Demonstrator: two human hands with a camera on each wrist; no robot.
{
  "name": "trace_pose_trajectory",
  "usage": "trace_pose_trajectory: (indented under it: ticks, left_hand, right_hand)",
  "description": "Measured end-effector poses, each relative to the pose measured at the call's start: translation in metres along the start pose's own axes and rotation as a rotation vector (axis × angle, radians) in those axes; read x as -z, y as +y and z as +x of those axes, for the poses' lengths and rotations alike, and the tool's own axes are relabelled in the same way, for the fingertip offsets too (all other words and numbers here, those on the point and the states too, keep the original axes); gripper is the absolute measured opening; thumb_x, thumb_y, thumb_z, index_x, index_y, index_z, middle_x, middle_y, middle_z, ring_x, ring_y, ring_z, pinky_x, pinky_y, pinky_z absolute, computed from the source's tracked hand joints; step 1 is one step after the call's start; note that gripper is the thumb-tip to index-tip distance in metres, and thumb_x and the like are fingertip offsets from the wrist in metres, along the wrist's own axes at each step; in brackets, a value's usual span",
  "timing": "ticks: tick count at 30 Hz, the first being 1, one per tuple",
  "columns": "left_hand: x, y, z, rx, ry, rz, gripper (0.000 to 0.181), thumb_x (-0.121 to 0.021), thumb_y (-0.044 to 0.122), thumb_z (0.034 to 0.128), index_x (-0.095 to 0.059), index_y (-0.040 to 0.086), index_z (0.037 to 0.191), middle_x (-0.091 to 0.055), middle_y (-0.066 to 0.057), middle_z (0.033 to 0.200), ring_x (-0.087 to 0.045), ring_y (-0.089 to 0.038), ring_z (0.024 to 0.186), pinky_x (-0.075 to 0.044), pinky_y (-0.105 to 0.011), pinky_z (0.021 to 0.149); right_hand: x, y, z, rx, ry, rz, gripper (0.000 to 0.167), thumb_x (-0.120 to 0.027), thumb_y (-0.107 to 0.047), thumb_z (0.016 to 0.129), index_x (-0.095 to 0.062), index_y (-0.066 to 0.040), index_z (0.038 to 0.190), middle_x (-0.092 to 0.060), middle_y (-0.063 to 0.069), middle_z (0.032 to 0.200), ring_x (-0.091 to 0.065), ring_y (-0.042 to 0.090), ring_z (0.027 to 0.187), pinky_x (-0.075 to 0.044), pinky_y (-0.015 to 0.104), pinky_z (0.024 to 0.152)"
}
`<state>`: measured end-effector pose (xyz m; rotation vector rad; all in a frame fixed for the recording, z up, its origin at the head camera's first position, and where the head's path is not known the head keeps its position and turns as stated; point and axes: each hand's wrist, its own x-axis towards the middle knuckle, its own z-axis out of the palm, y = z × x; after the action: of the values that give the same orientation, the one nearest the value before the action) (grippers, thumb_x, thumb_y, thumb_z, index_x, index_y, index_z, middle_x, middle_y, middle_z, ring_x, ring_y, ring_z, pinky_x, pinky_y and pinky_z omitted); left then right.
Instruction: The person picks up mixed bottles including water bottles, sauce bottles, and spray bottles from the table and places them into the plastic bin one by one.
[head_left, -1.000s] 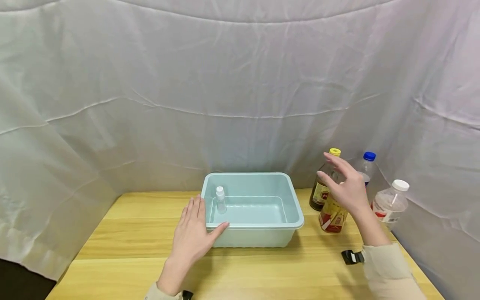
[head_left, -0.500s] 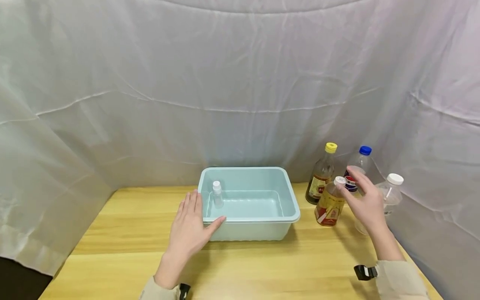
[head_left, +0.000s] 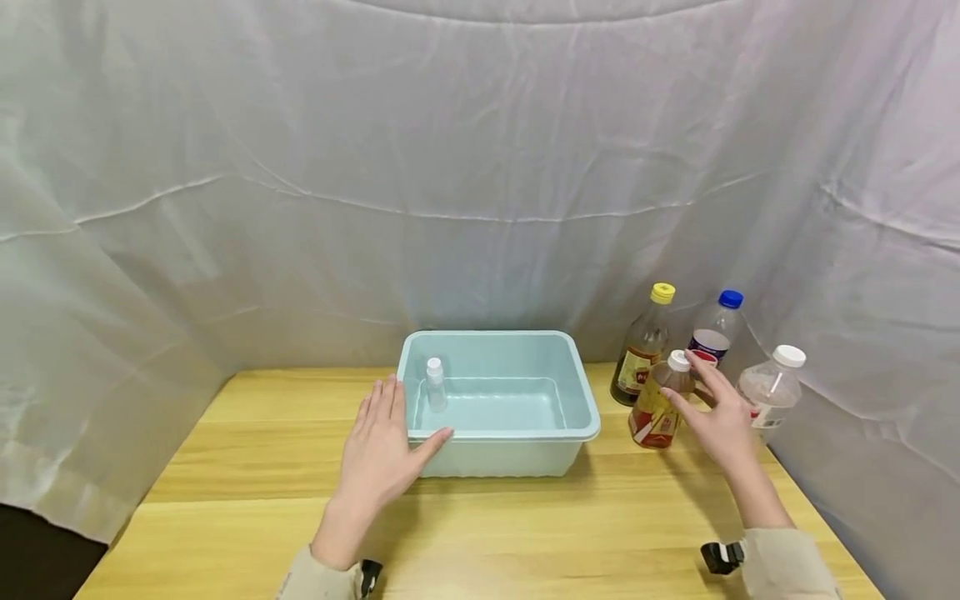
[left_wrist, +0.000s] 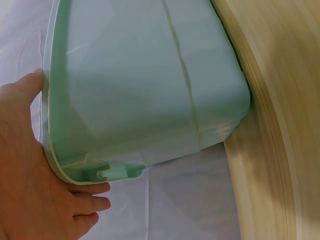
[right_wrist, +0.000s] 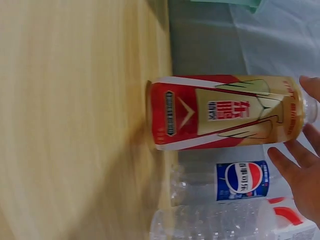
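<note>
One red-gold bottle [right_wrist: 225, 112]; yellow-capped neighbour [head_left: 640, 358] in head view only.

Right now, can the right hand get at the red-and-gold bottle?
Likely yes: the right hand is at the neck of the red-and-gold bottle, thumb and fingers to either side. The blue-capped bottle behind it and the clear bottle on the right look out of the way.

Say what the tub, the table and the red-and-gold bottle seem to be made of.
Tub: likely plastic, satin; the moulded lip and rounded corners suggest it.
Table: wood or wood-look laminate, low sheen; grain shows, but the pictures cannot settle which.
Red-and-gold bottle: probably plastic, with a glossy printed wrap; the shoulder is see-through, so glass stays possible.
</note>
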<state>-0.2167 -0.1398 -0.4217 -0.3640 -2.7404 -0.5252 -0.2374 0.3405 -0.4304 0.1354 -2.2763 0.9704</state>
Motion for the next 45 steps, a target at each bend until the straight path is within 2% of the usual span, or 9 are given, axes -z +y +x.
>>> trace_pose_trajectory:
  ticks: [9, 17, 27, 31, 33, 36, 40, 43, 45]
  left_hand:
    - [-0.002, 0.005, 0.007, -0.007, 0.000, -0.010, 0.114, -0.047, 0.081, 0.0934, -0.028, -0.011, 0.158, -0.025, -0.027, 0.167, -0.021, -0.042, 0.157, -0.016, -0.050, 0.130]
    - [0.001, 0.010, 0.015, -0.002, -0.007, -0.015, 0.113, -0.045, 0.080, 0.0943, -0.027, -0.011, 0.159, -0.022, -0.026, 0.169, -0.020, -0.042, 0.157, -0.015, -0.050, 0.130]
    - [0.001, 0.012, 0.017, 0.014, -0.023, -0.019, 0.114, -0.043, 0.081, 0.0941, -0.025, -0.010, 0.160, -0.021, -0.025, 0.169, -0.018, -0.041, 0.158, -0.015, -0.050, 0.130]
    - [0.002, 0.012, 0.017, 0.021, -0.029, -0.019, 0.114, -0.044, 0.081, 0.0940, -0.024, -0.010, 0.160, -0.019, -0.025, 0.170, -0.017, -0.041, 0.158, -0.015, -0.050, 0.130]
    - [0.002, 0.012, 0.017, 0.020, -0.027, -0.020, 0.114, -0.045, 0.080, 0.0941, -0.024, -0.010, 0.160, -0.019, -0.025, 0.170, -0.017, -0.041, 0.158, -0.015, -0.050, 0.130]
    - [0.003, 0.012, 0.017, 0.016, -0.019, -0.022, 0.113, -0.047, 0.079, 0.0943, -0.025, -0.011, 0.159, -0.020, -0.025, 0.169, -0.018, -0.042, 0.158, -0.015, -0.051, 0.130]
    - [0.003, 0.012, 0.015, 0.015, -0.025, -0.022, 0.113, -0.046, 0.079, 0.0944, -0.026, -0.010, 0.159, -0.020, -0.025, 0.169, -0.018, -0.042, 0.158, -0.015, -0.051, 0.130]
    - [0.003, 0.012, 0.014, 0.018, -0.032, -0.023, 0.113, -0.044, 0.081, 0.0944, -0.025, -0.010, 0.160, -0.020, -0.025, 0.170, -0.017, -0.041, 0.158, -0.014, -0.050, 0.130]
    - [0.004, 0.012, 0.015, 0.016, -0.033, -0.024, 0.114, -0.044, 0.081, 0.0942, -0.025, -0.010, 0.160, -0.019, -0.024, 0.170, -0.016, -0.040, 0.158, -0.014, -0.050, 0.130]
  right_hand:
    - [-0.002, 0.012, -0.001, -0.001, 0.029, 0.016, 0.084, -0.083, 0.006, 0.083, -0.049, -0.016, 0.156, -0.054, 0.025, 0.150, -0.055, 0.048, 0.131, -0.046, 0.004, 0.089]
    - [-0.003, 0.016, 0.007, 0.017, 0.040, -0.016, 0.087, -0.083, 0.006, 0.084, -0.047, -0.021, 0.158, -0.053, 0.024, 0.151, -0.056, 0.048, 0.131, -0.045, 0.003, 0.089]
    - [0.002, 0.006, 0.011, 0.011, 0.017, -0.032, 0.083, -0.084, 0.003, 0.084, -0.048, -0.016, 0.157, -0.053, 0.025, 0.150, -0.055, 0.049, 0.132, -0.050, 0.012, 0.091]
    - [0.002, -0.001, 0.010, 0.025, 0.043, -0.001, 0.084, -0.084, 0.004, 0.084, -0.049, -0.018, 0.156, -0.055, 0.024, 0.149, -0.056, 0.049, 0.130, -0.048, 0.007, 0.089]
    - [0.001, -0.006, 0.009, 0.046, 0.071, 0.014, 0.084, -0.085, 0.006, 0.082, -0.051, -0.017, 0.155, -0.057, 0.023, 0.147, -0.058, 0.045, 0.129, -0.047, 0.005, 0.088]
    - [0.000, -0.013, 0.009, 0.088, 0.121, 0.048, 0.083, -0.085, 0.009, 0.080, -0.054, -0.015, 0.153, -0.059, 0.021, 0.145, -0.060, 0.021, 0.128, -0.046, 0.003, 0.088]
    - [0.002, -0.028, 0.013, 0.184, 0.193, 0.096, 0.083, -0.084, 0.018, 0.074, -0.056, -0.003, 0.149, -0.061, 0.026, 0.140, -0.053, -0.007, 0.121, -0.048, 0.004, 0.090]
    - [0.009, -0.056, 0.014, 0.229, 0.233, 0.132, 0.080, -0.081, 0.025, 0.072, -0.055, 0.006, 0.146, -0.060, 0.033, 0.137, -0.053, -0.010, 0.120, -0.049, 0.006, 0.091]
    - [0.013, -0.064, 0.016, 0.225, 0.248, 0.142, 0.082, -0.080, 0.025, 0.072, -0.055, 0.003, 0.146, -0.062, 0.028, 0.136, -0.055, -0.007, 0.119, -0.050, 0.007, 0.091]
